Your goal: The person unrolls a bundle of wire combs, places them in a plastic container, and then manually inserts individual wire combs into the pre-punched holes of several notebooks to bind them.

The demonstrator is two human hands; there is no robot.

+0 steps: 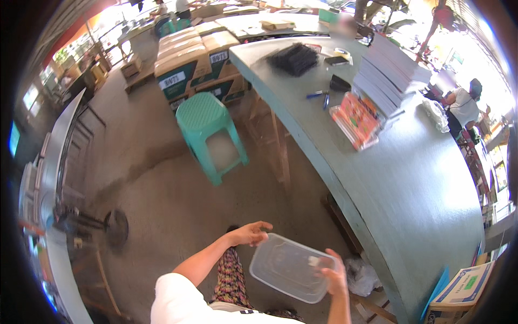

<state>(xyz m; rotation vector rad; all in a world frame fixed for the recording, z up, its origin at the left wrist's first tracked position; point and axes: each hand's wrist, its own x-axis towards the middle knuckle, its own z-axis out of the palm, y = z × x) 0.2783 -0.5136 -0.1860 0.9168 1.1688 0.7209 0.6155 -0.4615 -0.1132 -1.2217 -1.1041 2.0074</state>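
A clear, rectangular plastic tub (288,265) is held tilted in front of my body, above the floor. My right hand (333,272) grips its right end, and some of its fingers show blurred through the plastic. At the tub's far left corner is my left hand (250,234), its fingers stretched out and apart. The fingertips are at or very near the rim; I cannot tell whether they bear any of its weight. Whether the tub contains anything small is also unclear.
A long grey-green table (415,183) curves along the right, bearing a paper stack (391,73), orange packs (356,120), pens (315,95) and black bristly material (293,59). A green stool (204,116) stands ahead before cartons (186,59). A fan (115,224) is at left; a person (463,105) sits far right.
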